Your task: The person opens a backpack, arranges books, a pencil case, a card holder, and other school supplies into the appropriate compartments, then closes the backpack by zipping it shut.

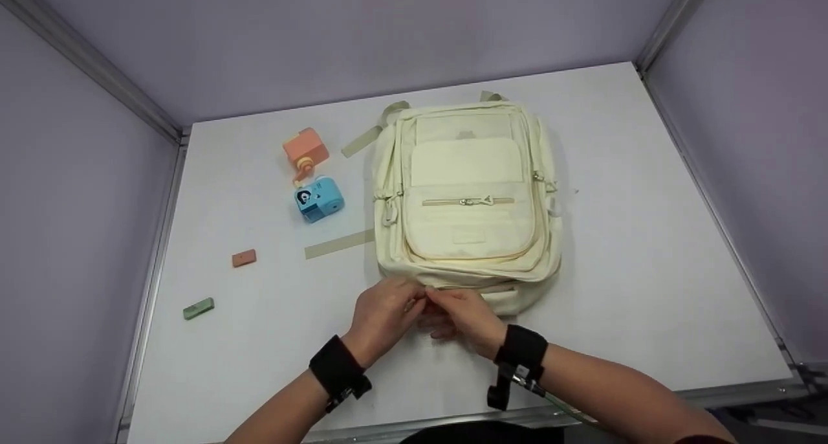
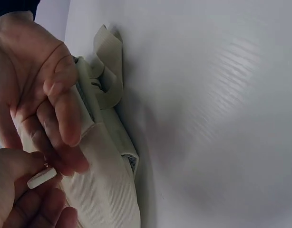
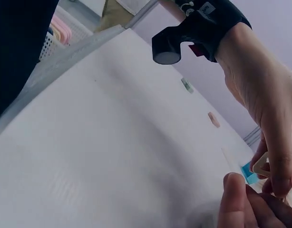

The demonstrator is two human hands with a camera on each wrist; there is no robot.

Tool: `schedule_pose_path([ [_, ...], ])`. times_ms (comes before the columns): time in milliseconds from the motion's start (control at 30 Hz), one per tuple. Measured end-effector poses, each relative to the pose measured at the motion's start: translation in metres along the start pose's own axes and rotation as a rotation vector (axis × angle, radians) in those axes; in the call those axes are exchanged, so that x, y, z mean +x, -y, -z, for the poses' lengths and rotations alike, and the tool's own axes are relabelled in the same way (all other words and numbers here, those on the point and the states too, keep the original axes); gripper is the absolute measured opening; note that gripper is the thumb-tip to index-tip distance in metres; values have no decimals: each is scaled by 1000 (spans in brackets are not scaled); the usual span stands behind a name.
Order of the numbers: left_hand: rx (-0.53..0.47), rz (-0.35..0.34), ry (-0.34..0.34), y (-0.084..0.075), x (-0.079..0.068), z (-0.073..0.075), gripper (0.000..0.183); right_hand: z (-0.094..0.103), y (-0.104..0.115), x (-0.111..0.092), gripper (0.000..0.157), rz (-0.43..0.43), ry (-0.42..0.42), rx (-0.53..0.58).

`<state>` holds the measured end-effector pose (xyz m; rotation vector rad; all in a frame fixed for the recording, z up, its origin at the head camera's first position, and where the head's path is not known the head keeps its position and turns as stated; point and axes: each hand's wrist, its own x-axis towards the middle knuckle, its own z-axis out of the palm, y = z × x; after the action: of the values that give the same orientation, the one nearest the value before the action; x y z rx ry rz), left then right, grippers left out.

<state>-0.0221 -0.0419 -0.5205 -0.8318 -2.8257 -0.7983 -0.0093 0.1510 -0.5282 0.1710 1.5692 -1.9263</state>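
A cream backpack (image 1: 469, 227) lies with its zipped front pocket facing up. At its near end, my left hand (image 1: 387, 308) and right hand (image 1: 471, 316) meet. My left thumb and fingers pinch a small cream zipper pull (image 2: 41, 178), whose looped shape shows in the right wrist view. My right thumb and index finger pinch the bag's edge right beside it, while the other right fingers curl loosely below. The hands cover the exact spot where they grip the bag. Ribbed cream fabric (image 2: 101, 175) shows beneath the fingers in the left wrist view.
Left of the bag stand an orange box-shaped object with a crank (image 1: 306, 147) and a blue one with a cartoon face (image 1: 319, 199). A reddish block (image 1: 244, 258) and a green block (image 1: 198, 309) lie farther left. A loose strap (image 1: 339, 244) extends from the bag. Walls enclose the white table.
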Motion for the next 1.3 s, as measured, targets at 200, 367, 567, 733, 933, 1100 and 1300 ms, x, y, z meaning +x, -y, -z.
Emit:
schedule_pose_path([
  [200, 16, -97, -52, 6, -1, -1, 13, -3, -1, 8, 31, -20, -134, 45],
  [367, 109, -142, -128, 13, 8, -2, 29, 0, -3, 11, 28, 33, -168, -12],
  [567, 149, -137, -92, 21, 18, -5, 45, 5, 0, 11, 31, 140, -116, -271],
  [733, 176, -218, -92, 26, 23, -6, 31, 11, 9, 9, 27, 295, -128, -689],
  [933, 195, -315, -123, 29, 26, -6, 16, 15, 16, 9, 26, 492, -222, -1141],
  [1100, 189, -273, -100, 28, 25, -5, 12, 17, 19, 6, 24, 564, -243, -1233],
  [1300, 183, -223, -82, 26, 26, -4, 9, 22, 22, 2, 28, 617, -286, -1311],
])
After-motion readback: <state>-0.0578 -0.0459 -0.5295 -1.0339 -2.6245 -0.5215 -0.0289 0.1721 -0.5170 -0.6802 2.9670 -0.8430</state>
